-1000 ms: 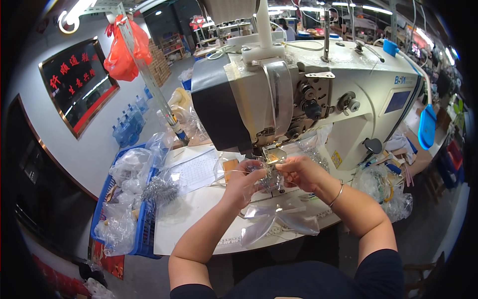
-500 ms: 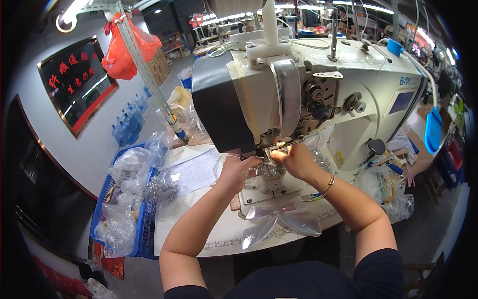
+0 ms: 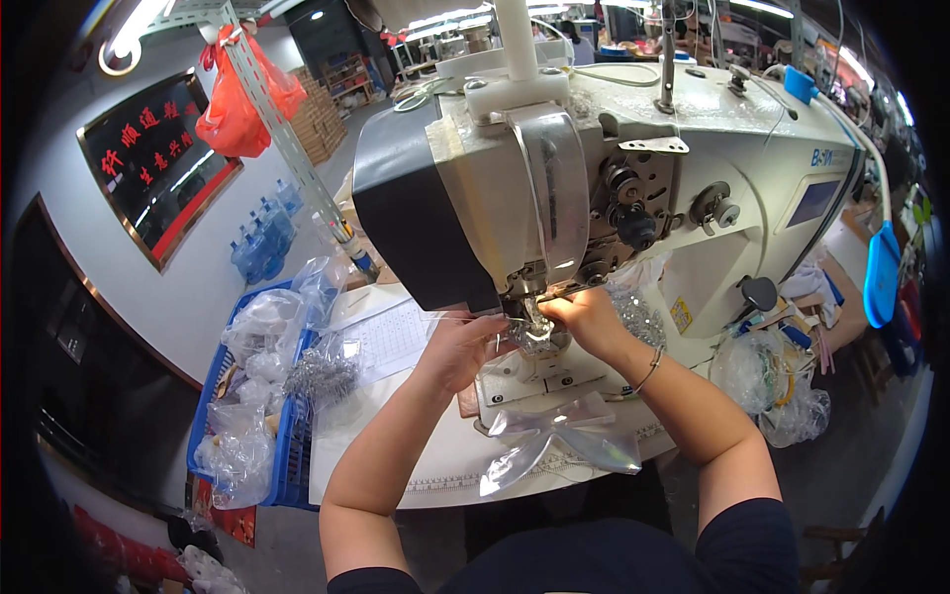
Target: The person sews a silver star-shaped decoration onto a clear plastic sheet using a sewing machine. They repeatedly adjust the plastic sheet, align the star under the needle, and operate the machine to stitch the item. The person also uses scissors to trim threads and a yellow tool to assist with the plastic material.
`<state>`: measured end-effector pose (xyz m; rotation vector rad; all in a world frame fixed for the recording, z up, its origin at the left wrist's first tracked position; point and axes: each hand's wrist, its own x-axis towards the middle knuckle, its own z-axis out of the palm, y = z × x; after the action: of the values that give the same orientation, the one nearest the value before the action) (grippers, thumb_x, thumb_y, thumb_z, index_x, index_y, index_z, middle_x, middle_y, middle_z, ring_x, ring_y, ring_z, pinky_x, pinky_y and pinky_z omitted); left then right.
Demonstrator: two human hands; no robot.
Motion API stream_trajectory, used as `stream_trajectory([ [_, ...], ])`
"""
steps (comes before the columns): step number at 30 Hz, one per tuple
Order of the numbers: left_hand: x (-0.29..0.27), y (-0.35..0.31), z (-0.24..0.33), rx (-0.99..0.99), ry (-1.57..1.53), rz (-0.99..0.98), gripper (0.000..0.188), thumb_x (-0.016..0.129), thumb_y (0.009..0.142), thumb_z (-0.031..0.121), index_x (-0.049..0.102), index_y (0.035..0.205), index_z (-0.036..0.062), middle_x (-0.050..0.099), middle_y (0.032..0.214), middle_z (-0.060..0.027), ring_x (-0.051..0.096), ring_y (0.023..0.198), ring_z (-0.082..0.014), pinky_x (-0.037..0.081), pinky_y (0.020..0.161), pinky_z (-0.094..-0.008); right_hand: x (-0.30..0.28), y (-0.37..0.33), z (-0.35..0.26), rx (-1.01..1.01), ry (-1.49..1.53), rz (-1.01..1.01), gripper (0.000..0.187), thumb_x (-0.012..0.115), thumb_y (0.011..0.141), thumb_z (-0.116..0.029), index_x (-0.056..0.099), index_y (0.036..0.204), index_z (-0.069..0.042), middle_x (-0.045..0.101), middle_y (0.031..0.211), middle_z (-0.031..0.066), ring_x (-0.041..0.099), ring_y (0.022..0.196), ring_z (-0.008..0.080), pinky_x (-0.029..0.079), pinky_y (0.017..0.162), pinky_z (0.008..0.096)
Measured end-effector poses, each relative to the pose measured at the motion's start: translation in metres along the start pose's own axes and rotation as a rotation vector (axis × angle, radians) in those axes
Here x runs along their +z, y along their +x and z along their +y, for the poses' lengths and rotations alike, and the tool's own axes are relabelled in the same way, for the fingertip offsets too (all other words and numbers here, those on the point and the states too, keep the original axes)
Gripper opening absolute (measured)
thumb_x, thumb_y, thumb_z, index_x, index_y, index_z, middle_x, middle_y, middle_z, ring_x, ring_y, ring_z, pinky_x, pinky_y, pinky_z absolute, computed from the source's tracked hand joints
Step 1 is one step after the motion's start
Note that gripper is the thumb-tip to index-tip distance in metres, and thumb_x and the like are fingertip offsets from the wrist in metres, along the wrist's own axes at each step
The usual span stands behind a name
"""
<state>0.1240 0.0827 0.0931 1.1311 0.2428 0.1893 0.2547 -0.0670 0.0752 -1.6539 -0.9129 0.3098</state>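
Both hands are at the needle area of a white and dark grey industrial sewing machine (image 3: 426,218). My left hand (image 3: 457,348) pinches the left side of a clear, shiny plastic piece (image 3: 535,335) beneath the presser foot. On the other side, close to the needle, my right hand (image 3: 584,319) has its fingers closed on the same piece; its fingertips are partly hidden by the machine head. Silvery glittery material (image 3: 638,319) lies beyond my right wrist. Clear plastic cutouts (image 3: 564,441) rest on the table in front of the machine's base.
To the left stands a blue basket (image 3: 292,445) filled with clear plastic, a tangled silvery bundle (image 3: 322,374) at its edge. A printed sheet (image 3: 386,337) lies on the white table (image 3: 396,475). Clear bags (image 3: 757,376) sit at the right. A metal post (image 3: 287,139) rises behind.
The view has shifted slightly, so the machine head appears further left and larger. My left hand has come slightly lower and left of the needle; my right hand stays beside it.
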Motion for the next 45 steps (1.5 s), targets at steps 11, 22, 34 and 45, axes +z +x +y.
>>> stream_trajectory([
  [11,-0.005,0.009,-0.002,0.016,0.041,-0.01,0.031,0.056,0.081,0.001,0.054,0.111,-0.0048,0.06,0.106,-0.015,0.059,0.097,-0.0251,0.048,0.084,-0.0415,-0.001,0.0,0.005,-0.023,-0.018,0.017,0.025,0.057,0.077,-0.023,0.057,0.071,0.001,0.057,0.06,0.0095,0.051,0.056,0.0181,0.038,0.055,0.034],
  [22,-0.011,0.016,-0.004,0.028,0.053,0.024,0.033,0.055,0.08,-0.001,0.053,0.113,-0.0039,0.06,0.107,-0.0127,0.06,0.095,-0.0233,0.05,0.081,-0.0395,0.001,0.007,0.012,-0.112,-0.067,0.024,0.025,0.056,0.077,-0.024,0.061,0.077,0.0,0.061,0.067,0.0111,0.056,0.061,0.0224,0.04,0.058,0.0348],
  [34,-0.011,0.014,-0.003,0.008,0.068,0.003,0.036,0.055,0.08,0.001,0.054,0.116,0.0008,0.06,0.109,-0.0112,0.06,0.096,-0.0216,0.048,0.082,-0.0398,-0.005,0.003,-0.003,0.083,0.008,-0.079,0.016,0.058,0.082,-0.014,0.065,0.083,0.001,0.063,0.076,0.0009,0.052,0.067,0.0058,0.042,0.062,0.0225],
  [45,0.003,-0.044,-0.052,0.046,-0.147,0.039,0.02,0.057,0.081,-0.003,0.053,0.1,0.0014,0.059,0.094,-0.009,0.06,0.084,-0.0178,0.053,0.077,-0.0382,-0.035,-0.063,0.025,-0.177,0.105,-0.131,0.038,0.061,0.083,-0.02,0.053,0.117,-0.007,0.046,0.122,0.0035,0.045,0.105,0.0122,0.038,0.082,0.0266],
])
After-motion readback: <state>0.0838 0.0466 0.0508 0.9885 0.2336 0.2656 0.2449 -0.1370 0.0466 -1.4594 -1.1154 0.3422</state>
